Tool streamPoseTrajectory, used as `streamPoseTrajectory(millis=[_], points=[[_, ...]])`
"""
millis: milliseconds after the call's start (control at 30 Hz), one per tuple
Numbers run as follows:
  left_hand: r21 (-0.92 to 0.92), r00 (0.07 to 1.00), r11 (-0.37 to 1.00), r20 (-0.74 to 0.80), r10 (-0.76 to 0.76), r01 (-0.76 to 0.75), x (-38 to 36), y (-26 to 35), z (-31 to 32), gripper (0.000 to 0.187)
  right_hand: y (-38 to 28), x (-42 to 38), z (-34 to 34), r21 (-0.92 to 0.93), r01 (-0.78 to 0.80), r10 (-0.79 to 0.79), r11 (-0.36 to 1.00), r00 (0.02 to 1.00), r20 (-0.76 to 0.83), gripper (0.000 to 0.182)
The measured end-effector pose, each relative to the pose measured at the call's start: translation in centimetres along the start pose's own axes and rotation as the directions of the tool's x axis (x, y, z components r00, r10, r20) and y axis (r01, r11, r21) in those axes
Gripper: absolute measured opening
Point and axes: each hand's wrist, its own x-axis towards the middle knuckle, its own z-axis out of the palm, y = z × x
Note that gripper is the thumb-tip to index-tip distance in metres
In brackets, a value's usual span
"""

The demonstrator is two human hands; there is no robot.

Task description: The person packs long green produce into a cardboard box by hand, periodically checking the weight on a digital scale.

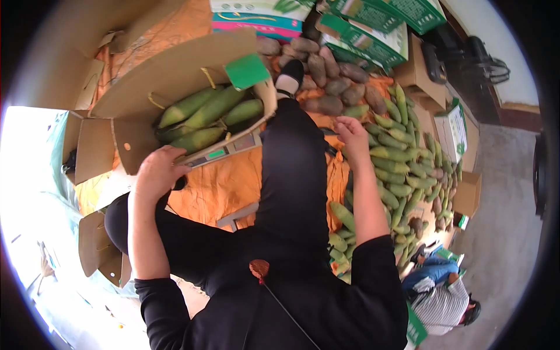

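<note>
A cardboard box (175, 58) with its lid raised holds several long green radishes (210, 111). It stands on a scale (239, 143) with a green-lit display. My left hand (157, 174) is at the box's near left corner, fingers over the rim and thumb outside it. To the right, my right hand (353, 140) hovers at the edge of a large heap of green radishes (391, 154). Its fingers are loosely bent, and I see nothing held in them.
Reddish-brown, potato-like roots (338, 87) lie behind my foot. Printed green-and-white cartons (364, 38) stand at the back. Open cardboard boxes (96, 146) are on my left. Orange sheeting (227, 184) covers the floor. Another person (440, 297) sits at the lower right.
</note>
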Motion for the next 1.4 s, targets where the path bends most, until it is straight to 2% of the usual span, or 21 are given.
streamPoseTrajectory(millis=[100,167,233,300,367,400,467,500,567,633,700,833,900,933,1033,1100,1167,1233,1300,1367,1400], points=[[-0.136,1.000,0.991,-0.013,0.012,-0.014,-0.3,0.7,-0.7,0.039,4.8,-1.7,-1.6,0.004,-0.167,0.167,0.986,0.979,-0.114,0.017],[-0.051,0.976,0.981,-0.122,0.182,-0.189,0.1,-0.9,0.0,0.037,10.0,-2.8,-2.3,-0.020,-0.221,0.219,0.975,0.972,-0.087,0.017],[-0.070,0.980,0.982,-0.104,0.169,-0.177,0.3,-0.5,-0.1,0.036,15.8,-3.8,-2.6,-0.209,-0.243,0.249,0.947,0.968,0.003,0.019],[-0.138,0.993,0.987,-0.101,0.064,-0.078,0.3,-0.4,-0.1,0.036,21.2,-5.7,-1.7,-0.389,-0.062,0.100,0.919,0.992,0.078,0.016],[-0.098,0.987,0.987,-0.110,0.115,-0.126,0.5,-0.6,-0.1,0.036,24.8,-7.4,-0.4,-0.629,-0.101,0.214,0.770,0.971,0.106,0.021],[-0.068,0.990,0.992,-0.100,0.099,-0.106,0.5,-0.3,-0.3,0.035,26.1,-8.3,-0.4,-0.628,-0.121,0.224,0.769,0.971,0.087,0.021],[-0.052,0.992,0.995,-0.105,0.076,-0.082,0.6,-0.3,-0.2,0.036,27.9,-10.0,-0.7,-0.600,-0.101,0.349,0.794,0.884,0.312,0.029],[-0.049,0.992,0.995,-0.095,0.085,-0.090,0.8,-0.6,-0.1,0.036,27.8,-10.6,-1.0,-0.597,-0.113,0.353,0.794,0.885,0.302,0.029],[-0.079,0.992,0.995,-0.107,0.059,-0.067,1.1,-1.4,0.0,0.034,27.4,-11.3,-1.7,-0.722,-0.279,0.501,0.633,0.859,0.107,0.028],[-0.084,0.993,0.995,-0.108,0.038,-0.047,1.2,-1.2,0.1,0.033,29.9,-12.2,-3.5,-0.720,-0.241,0.362,0.651,0.932,0.016,0.025],[-0.091,0.994,0.995,-0.112,0.015,-0.025,1.3,-1.1,0.1,0.031,32.0,-12.4,-5.6,-0.682,-0.289,0.340,0.672,0.938,-0.062,0.023],[-0.080,0.982,0.993,-0.171,0.076,-0.091,1.6,-1.6,0.1,0.028,31.4,-12.1,-10.1,-0.659,-0.428,0.224,0.618,0.900,-0.374,0.025],[-0.071,0.973,0.990,-0.205,0.106,-0.122,1.8,-1.9,0.2,0.027,31.3,-11.7,-12.0,-0.487,-0.607,0.162,0.628,0.714,-0.681,0.033],[-0.087,0.977,0.991,-0.197,0.081,-0.100,1.8,-1.9,0.2,0.027,31.2,-11.5,-13.1,-0.489,-0.602,0.161,0.631,0.718,-0.677,0.033],[-0.092,0.972,0.990,-0.221,0.084,-0.106,1.9,-2.0,0.4,0.025,31.2,-11.4,-16.7,0.040,-0.825,0.407,0.564,0.235,-0.882,0.072],[-0.076,0.960,0.989,-0.258,0.104,-0.128,2.1,-1.6,0.5,0.023,31.8,-11.7,-18.2,0.296,-0.682,0.581,0.669,0.232,-0.780,0.082],[-0.071,0.963,0.994,-0.260,0.066,-0.087,1.8,-0.7,0.3,0.022,28.6,-11.8,-17.9,0.435,-0.584,0.687,0.685,0.322,-0.651,0.085],[-0.064,0.955,0.991,-0.281,0.095,-0.118,1.8,-0.4,0.2,0.022,31.3,-11.5,-18.7,0.513,-0.535,0.716,0.671,0.288,-0.636,0.071],[-0.080,0.954,0.990,-0.286,0.090,-0.118,1.9,-0.7,0.2,0.022,34.1,-12.0,-20.6,0.534,-0.553,0.761,0.639,0.354,-0.544,0.052],[-0.103,0.955,0.987,-0.283,0.089,-0.122,2.0,-0.9,0.2,0.023,36.0,-11.8,-20.5,0.657,-0.539,0.849,0.527,0.308,-0.429,0.034],[-0.124,0.955,0.984,-0.283,0.085,-0.125,2.1,-1.2,0.3,0.023,35.8,-11.6,-20.0,0.647,-0.546,0.847,0.532,0.323,-0.423,0.034]])
